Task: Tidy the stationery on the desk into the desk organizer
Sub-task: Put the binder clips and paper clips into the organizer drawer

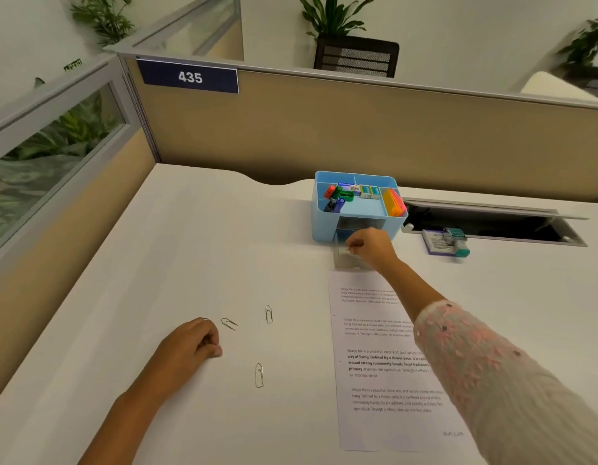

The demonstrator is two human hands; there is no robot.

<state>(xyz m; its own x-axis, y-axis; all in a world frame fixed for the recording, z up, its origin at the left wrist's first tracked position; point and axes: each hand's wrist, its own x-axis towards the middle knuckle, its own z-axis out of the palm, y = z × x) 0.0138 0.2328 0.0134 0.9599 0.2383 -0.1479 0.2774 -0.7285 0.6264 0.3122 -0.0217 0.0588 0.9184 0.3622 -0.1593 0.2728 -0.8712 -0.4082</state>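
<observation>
A light blue desk organizer [319,216] stands at the back of the white desk, with markers, small boxes and orange sticky notes in its top compartments. Its clear drawer [346,261] is pulled out at the front. My right hand [371,246] hovers over that drawer, pinching a paper clip [348,251] between the fingertips. Three silver paper clips lie loose on the desk: one [229,323] just right of my left hand, one [269,314] further right, one [259,375] nearer me. My left hand [193,340] rests curled on the desk beside them, and whether it holds anything is hidden.
A printed sheet of paper [384,364] lies on the desk under my right forearm. A purple stamp pad with a teal stamp [447,242] sits right of the organizer, beside an open cable tray [492,223]. Beige partition walls close the desk at back and left.
</observation>
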